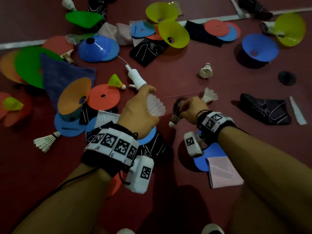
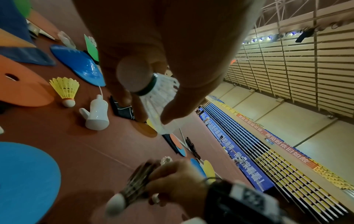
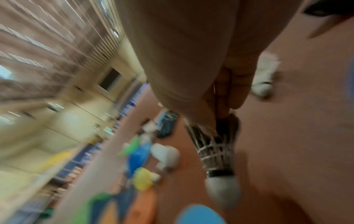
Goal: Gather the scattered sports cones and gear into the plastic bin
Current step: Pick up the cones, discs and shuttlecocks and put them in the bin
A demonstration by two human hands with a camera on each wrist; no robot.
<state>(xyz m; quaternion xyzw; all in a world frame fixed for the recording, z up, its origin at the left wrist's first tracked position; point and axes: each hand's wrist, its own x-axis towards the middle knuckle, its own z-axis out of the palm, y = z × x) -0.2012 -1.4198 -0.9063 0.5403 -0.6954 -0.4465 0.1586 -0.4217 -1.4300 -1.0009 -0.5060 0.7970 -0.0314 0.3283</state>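
- Nearest the head camera: both forearms are reaching out over the red floor, wrist trackers on.
- My left hand is curling round a white shuttlecock, feathers poking out toward the right; the left wrist view is showing its cork pinned between thumb and fingers.
- My right hand is pinching a dark-feathered shuttlecock by the feather tips, cork hanging down.
- Just past the right hand, another white shuttlecock is lying on the floor.
- Beyond the left hand: a white bottle-shaped piece, a yellow shuttlecock, an orange flat disc.
- Farther out, cones and dark cloths are lying scattered; a blue dome cone is sitting mid-left.
- The plastic bin is not showing in any view, so I cannot place it.
- Judgement: I am keeping both grips light on the feathers and locating the bin before carrying.
- Only the left wrist view is showing stadium seating; the right wrist view is blurring heavily.
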